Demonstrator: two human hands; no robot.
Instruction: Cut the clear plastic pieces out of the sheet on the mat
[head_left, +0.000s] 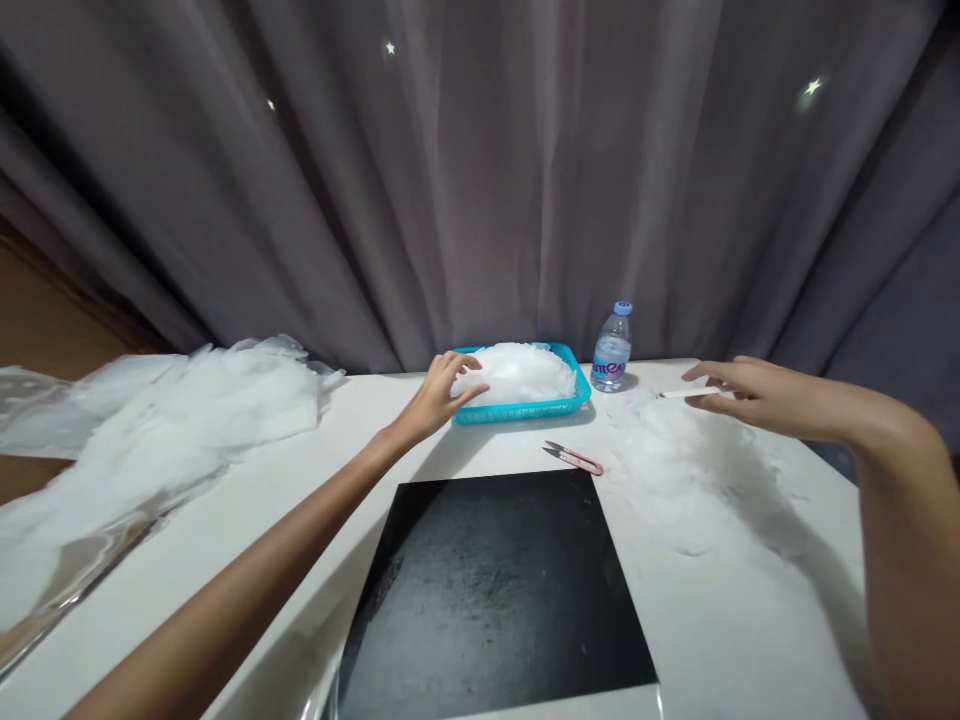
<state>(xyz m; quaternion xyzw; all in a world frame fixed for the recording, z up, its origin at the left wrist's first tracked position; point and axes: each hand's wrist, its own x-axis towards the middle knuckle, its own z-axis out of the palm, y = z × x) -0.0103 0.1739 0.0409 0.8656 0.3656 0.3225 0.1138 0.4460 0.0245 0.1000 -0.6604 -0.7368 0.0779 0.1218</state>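
My left hand (442,392) reaches over the left end of a blue plastic basket (525,410), thumb and fingers apart with nothing seen between them. White, soft-looking material (521,372) is heaped in that basket. On the right, my right hand (742,393) grips a slim white stick-like tool (694,393) with a small dark tip pointing left; its exact kind I cannot make out. Beneath this hand, loose white fluffy fibre (682,460) spreads over the table. Thread snips (574,458) with pink handles lie between the basket and a black mat (495,590).
A water bottle (612,350) with a blue cap stands upright just right of the basket. White sheets and clear plastic bags (217,410) pile up along the left of the white table (300,500). Behind the table hangs a grey curtain (480,180).
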